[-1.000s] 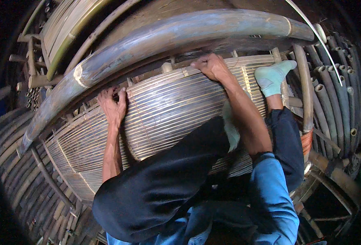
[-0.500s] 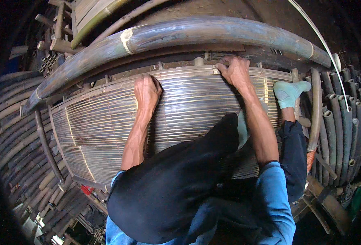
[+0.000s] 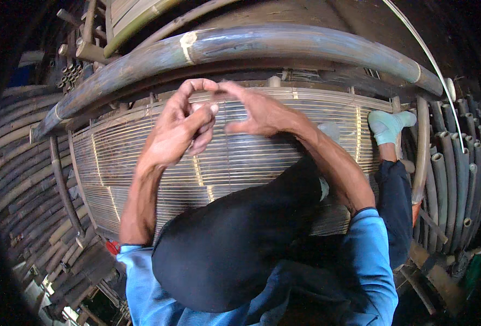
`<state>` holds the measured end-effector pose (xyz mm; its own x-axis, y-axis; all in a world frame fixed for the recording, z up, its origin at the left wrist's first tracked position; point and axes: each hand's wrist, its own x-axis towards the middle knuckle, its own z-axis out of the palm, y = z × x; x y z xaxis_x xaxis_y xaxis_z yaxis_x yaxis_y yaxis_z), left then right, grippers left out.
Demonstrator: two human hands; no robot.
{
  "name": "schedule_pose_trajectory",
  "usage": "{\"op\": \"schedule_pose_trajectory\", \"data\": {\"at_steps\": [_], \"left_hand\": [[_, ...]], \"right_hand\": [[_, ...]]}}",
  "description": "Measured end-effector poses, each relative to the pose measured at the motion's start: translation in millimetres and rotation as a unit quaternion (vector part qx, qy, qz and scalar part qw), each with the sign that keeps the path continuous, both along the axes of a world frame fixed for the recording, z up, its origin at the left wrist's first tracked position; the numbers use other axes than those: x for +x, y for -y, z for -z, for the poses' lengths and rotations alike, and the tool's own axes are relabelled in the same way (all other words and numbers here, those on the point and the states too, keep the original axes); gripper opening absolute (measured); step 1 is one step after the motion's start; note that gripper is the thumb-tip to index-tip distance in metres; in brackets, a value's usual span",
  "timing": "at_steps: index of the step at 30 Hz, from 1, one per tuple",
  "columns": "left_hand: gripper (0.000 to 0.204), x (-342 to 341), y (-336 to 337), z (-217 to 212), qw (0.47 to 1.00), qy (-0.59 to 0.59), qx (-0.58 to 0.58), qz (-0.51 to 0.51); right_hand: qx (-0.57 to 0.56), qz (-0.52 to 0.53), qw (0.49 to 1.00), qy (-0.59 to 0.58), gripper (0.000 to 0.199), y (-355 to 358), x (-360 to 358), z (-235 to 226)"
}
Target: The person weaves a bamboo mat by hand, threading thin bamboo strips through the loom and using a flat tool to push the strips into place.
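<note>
A wide panel of thin bamboo slats (image 3: 126,157), tied across with fine cords, lies in front of me. Over its far middle part, my left hand (image 3: 182,124) is raised with its fingers curled and its thumb pressed in. Anything it pinches is too small to make out. Close by on its right, my right hand (image 3: 258,113) has thumb and fingers spread apart, somewhat blurred. Its fingertips come up to the left hand's fingers, and I cannot tell whether they touch. A thin cord may run between them, but none shows plainly.
A thick bamboo pole (image 3: 240,46) spans the far side of the panel. Bamboo poles lie stacked at left (image 3: 28,157); cut bamboo tubes (image 3: 452,168) stand at right. My green-socked foot (image 3: 384,127) rests on the panel's right end, and my dark-trousered knee (image 3: 224,250) covers its near middle.
Both hands have lifted off the panel's far edge and come together over it. My right hand moved left and spread its fingers; my left hand turned, its fingers curled.
</note>
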<state>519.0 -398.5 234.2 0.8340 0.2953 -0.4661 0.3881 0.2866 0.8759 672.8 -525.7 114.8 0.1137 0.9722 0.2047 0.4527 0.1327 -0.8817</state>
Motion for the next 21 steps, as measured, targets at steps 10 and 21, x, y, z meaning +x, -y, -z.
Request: {"op": "schedule_pose_trajectory", "data": {"at_steps": [10,21], "left_hand": [[0.021,-138,-172,-19,0.962,-0.152,0.223,-0.041],[0.028,12,-87,152,0.687,-0.232,0.688,0.025]], "right_hand": [[-0.064,0.065,0.990,-0.108,0.021,20,47,-6],[-0.254,0.102,0.961,0.039,0.043,-27,50,53]]}}
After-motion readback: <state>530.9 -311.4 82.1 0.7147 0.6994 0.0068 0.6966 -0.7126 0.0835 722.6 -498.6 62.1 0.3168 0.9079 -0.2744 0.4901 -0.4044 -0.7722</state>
